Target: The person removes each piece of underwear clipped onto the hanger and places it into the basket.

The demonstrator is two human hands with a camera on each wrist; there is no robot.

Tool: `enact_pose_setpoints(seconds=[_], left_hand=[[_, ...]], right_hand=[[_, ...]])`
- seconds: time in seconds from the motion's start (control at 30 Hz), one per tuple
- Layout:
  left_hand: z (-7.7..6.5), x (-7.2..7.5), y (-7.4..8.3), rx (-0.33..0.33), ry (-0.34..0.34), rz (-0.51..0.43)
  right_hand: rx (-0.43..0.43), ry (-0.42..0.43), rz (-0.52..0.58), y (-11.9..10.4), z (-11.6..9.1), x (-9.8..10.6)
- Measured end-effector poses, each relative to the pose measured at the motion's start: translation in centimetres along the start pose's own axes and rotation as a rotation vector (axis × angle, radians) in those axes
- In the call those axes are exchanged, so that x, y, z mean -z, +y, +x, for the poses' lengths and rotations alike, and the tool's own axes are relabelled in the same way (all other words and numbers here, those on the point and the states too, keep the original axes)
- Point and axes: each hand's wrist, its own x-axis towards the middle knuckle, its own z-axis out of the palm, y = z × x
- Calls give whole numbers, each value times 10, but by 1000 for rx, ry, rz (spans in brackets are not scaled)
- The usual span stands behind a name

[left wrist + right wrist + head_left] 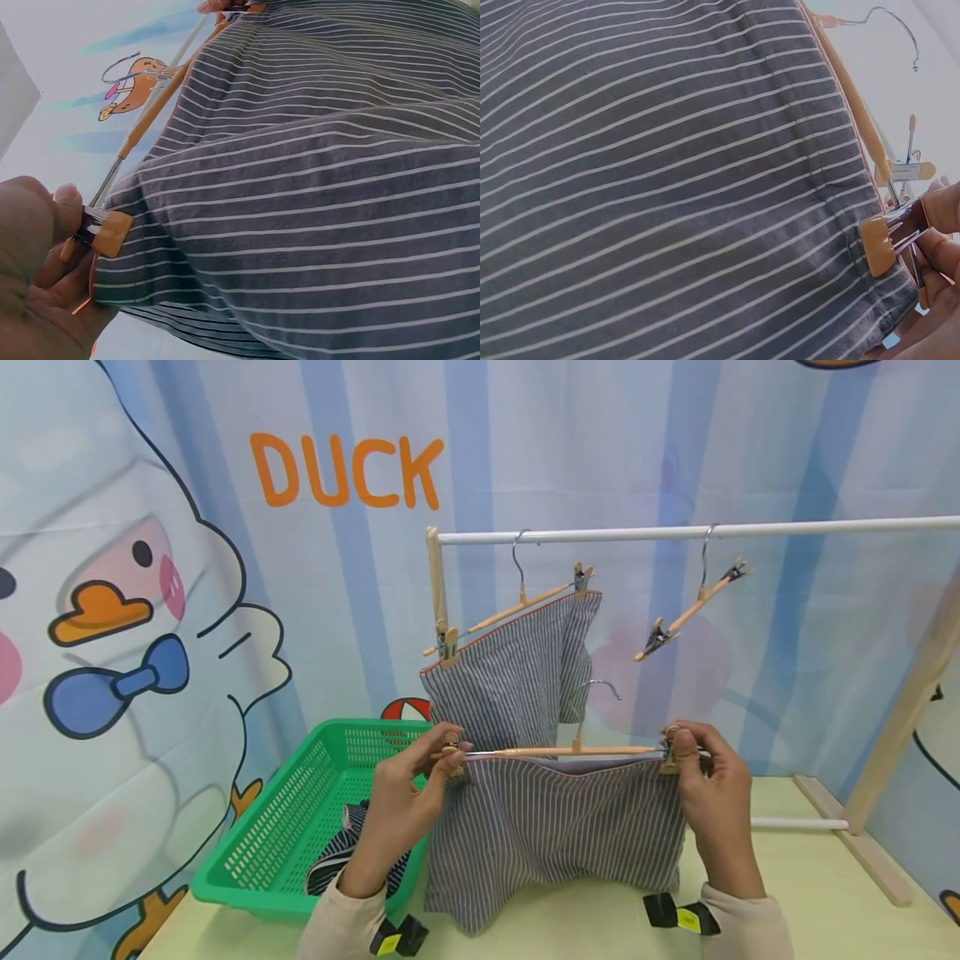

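A grey garment with white stripes hangs from a wooden clip hanger held level over the table. My left hand pinches the clip at the left end; in the left wrist view that clip's wooden jaw lies over the cloth's corner. At the other end, my right hand pinches the second clip, whose jaw bites the top edge of the cloth. The hanger's metal hook points up between the hands. Red piping runs along the garment's top edge.
Behind, a similar striped garment hangs by clips from a white rail. A bare clip hanger hangs farther right. At left stands a green basket with dark striped cloth inside. Wooden rack legs rise at right.
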Motion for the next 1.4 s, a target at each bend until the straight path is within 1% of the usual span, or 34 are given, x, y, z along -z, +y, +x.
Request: enact_pose_setpoints(seconds=[0.17, 0.43, 0.67, 0.8, 1.07, 1.2, 1.4], left_hand=[[0, -1, -2, -17, 16, -6], [0, -1, -1, -24, 8, -14], [0, -1, 0, -32, 13, -20], [1, -2, -1, -40, 19, -16], [0, -3, -2, -32, 16, -16], [0, -4, -2, -37, 18, -17], [0, -4, -4, -20, 12, -4]], right_hand=[[1, 1, 15, 0, 1, 0], [-20, 6, 12, 2, 2, 1], [-11, 14, 59, 1, 1, 1], [-6, 17, 66, 1, 1, 1], [-20, 26, 83, 0, 1, 0], [-9, 28, 84, 2, 2, -1], [9, 36, 95, 3, 2, -2]])
